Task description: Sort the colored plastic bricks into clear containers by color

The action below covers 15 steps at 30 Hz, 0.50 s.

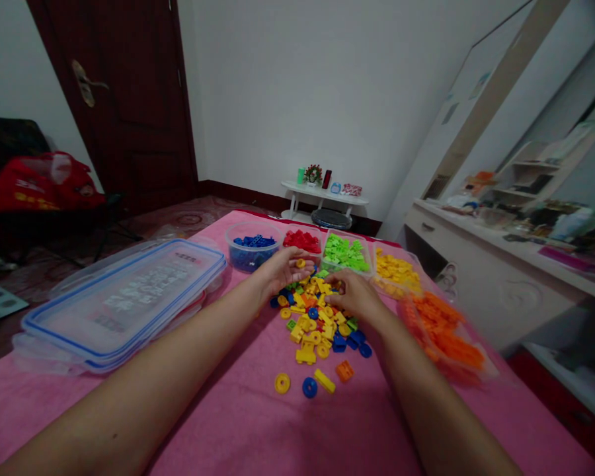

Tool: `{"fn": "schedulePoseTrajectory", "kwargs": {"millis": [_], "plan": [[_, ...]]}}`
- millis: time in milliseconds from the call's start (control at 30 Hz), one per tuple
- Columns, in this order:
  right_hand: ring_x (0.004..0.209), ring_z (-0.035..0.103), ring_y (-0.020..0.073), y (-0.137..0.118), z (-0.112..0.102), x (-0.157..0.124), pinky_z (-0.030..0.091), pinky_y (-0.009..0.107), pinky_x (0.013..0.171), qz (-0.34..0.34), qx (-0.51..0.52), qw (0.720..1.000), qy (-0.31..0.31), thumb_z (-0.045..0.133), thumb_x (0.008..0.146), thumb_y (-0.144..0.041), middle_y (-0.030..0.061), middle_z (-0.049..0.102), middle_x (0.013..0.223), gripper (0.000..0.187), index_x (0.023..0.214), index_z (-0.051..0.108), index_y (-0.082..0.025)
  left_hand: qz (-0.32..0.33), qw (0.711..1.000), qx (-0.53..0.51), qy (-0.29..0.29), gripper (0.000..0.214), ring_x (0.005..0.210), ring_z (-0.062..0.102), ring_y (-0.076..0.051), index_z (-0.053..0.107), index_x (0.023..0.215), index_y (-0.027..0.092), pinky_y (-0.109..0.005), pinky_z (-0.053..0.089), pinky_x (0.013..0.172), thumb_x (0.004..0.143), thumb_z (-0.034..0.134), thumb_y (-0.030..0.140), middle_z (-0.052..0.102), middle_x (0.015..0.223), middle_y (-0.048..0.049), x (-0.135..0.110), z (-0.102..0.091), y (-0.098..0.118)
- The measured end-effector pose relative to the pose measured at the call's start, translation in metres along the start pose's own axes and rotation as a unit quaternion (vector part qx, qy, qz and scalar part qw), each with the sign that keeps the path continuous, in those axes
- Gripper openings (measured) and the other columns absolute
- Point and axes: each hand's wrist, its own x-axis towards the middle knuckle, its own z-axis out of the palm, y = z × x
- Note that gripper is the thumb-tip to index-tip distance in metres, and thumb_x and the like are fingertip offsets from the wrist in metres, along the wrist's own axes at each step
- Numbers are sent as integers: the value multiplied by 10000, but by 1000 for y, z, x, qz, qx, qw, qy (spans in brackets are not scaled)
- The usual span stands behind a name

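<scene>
A mixed pile of plastic building blocks (310,311), mostly yellow with some blue, green and orange, lies between my hands. My left hand (281,270) is at the pile's far left edge, palm turned up, with a small yellow round wheel piece (301,263) in its fingers. My right hand (354,294) reaches onto the pile's right side. Its fingers are bent together, and what they pinch, if anything, is hidden. Nearer to me lie a yellow ring (282,383), a blue wheel (309,387), a yellow bar (324,381) and an orange block (344,371).
Behind the pile, clear containers hold sorted blocks: blue (250,258), red (302,242), green (347,254), yellow (397,272) and orange (443,330). Stacked clear lids (129,297) with blue rims rest on the left of the pink cloth (228,423).
</scene>
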Motion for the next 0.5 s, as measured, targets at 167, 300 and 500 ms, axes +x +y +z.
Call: {"fn": "schedulePoseTrajectory", "kwargs": {"millis": [167,300,500], "plan": [[644,516,119,-7,-8,-2,374,235,584,6,53,999,1,708,603,-283,-10,589,751,332,911,630,-188,28,993,106,-50,260,551,523,-52,658,910,131,-137,382,469,711,645,299,645,779,-50,-2,0,-7],[593,501,93,-15,-12,-1,406,229,551,-3,214,977,-15,675,613,-235,-2,589,784,330,922,594,-153,86,962,251,-66,401,548,475,-55,663,887,139,-146,291,432,619,726,429,624,734,-11,-9,3,-11],[592,501,78,-22,-12,-1,427,226,575,14,391,920,-32,702,556,-217,-22,557,732,397,923,577,-135,127,950,275,-73,359,491,404,-39,647,791,127,-156,262,431,593,735,414,548,605,27,-15,8,-4]]}}
